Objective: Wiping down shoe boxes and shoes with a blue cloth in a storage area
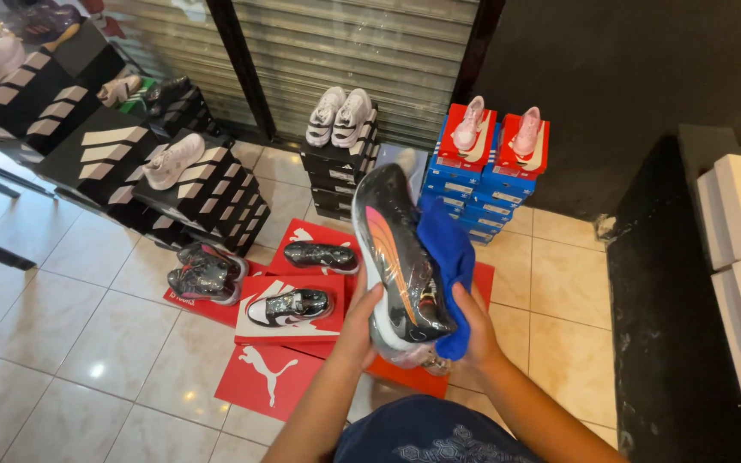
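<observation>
Plastic-wrapped black shoe [398,257] with orange streaks is being held upright above red boxes [289,330] on the tiled floor [70,360]. Left hand [360,327] is clasping its sole edge, fingers closed on it; right hand [472,330] is gripping a blue cloth [446,257] pressed against the shoe's side. Other shoes are sitting on stacked boxes [482,201] behind.

That shoe [400,257] is sealed in clear plastic wrap, super glossy, light bouncing all over the dark upper. The blue cloth [449,257] against it looks soft and matt. Floor tiles [87,343] are smooth glazed ceramic with a shiny glare spot. The red boxes [276,377] look like plain matt cardboard. The shutter [345,51] behind is ribbed metal, dull grey.
</observation>
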